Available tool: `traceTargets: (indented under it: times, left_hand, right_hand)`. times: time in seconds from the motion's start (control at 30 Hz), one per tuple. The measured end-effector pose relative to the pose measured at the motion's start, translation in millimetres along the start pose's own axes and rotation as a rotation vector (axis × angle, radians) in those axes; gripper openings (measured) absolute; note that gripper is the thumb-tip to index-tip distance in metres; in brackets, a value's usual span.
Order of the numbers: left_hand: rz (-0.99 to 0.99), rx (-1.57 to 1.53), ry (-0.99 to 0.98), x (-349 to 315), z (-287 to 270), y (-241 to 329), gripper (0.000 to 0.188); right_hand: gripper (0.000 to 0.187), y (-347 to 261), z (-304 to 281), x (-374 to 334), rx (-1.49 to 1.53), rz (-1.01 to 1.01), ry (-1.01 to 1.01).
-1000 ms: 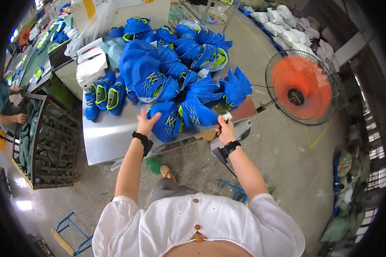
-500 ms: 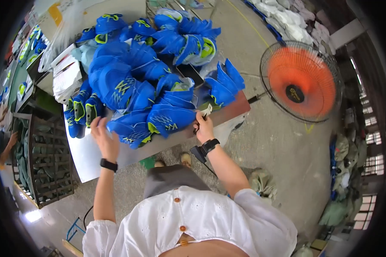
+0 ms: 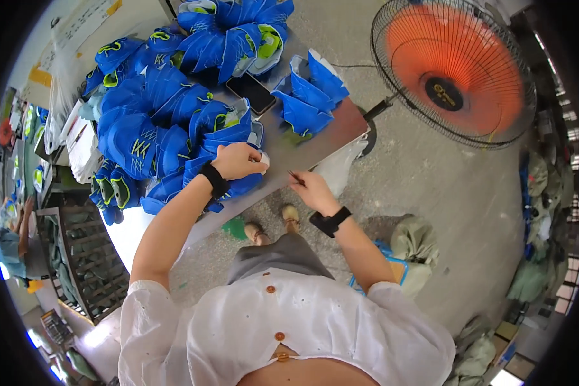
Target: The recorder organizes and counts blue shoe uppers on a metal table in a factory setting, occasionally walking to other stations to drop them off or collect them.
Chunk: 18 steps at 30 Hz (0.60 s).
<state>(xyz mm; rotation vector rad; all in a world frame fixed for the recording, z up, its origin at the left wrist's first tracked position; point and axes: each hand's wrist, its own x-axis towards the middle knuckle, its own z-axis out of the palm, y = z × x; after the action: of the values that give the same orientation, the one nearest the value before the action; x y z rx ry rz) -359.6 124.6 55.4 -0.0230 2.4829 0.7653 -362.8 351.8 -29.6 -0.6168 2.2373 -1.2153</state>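
Note:
A pile of blue shoe uppers (image 3: 132, 138) with lime-green linings covers much of the table. My left hand (image 3: 239, 161) is over the near right edge of this pile, fingers closed on a small white piece (image 3: 264, 162). Its exact kind is too small to make out. Just to the right, past the table's front edge, my right hand (image 3: 314, 193) is closed round a thin dark pointed tool (image 3: 294, 175), mostly hidden in the fingers. A nested stack of blue uppers (image 3: 307, 96) stands apart at the table's right end.
A black phone (image 3: 251, 93) lies between the pile and the stack. An orange fan (image 3: 453, 77) stands right of the table (image 3: 341, 138). A slatted rack (image 3: 90, 264) is at the left, with a person (image 3: 16, 248) beyond. A blue-framed stool (image 3: 399, 267) is behind my right arm.
My left hand has come rightward across the pile and now pinches a white piece. The pale strip at my right hand no longer shows there. The view has shifted.

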Motion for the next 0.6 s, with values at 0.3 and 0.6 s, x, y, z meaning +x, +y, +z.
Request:
traceTargets:
  times: [0.3,0.6]
  left_hand:
    - [-0.082,-0.486,0.040,-15,-9,7,0.019]
    - [-0.045,-0.584,0.136,-33,12,5,0.018]
  right_hand:
    - [0.039,-12,10,-13,0.878,0.111,-0.273]
    - [0.033,-33,12,-8,0.747,0.043,-0.240]
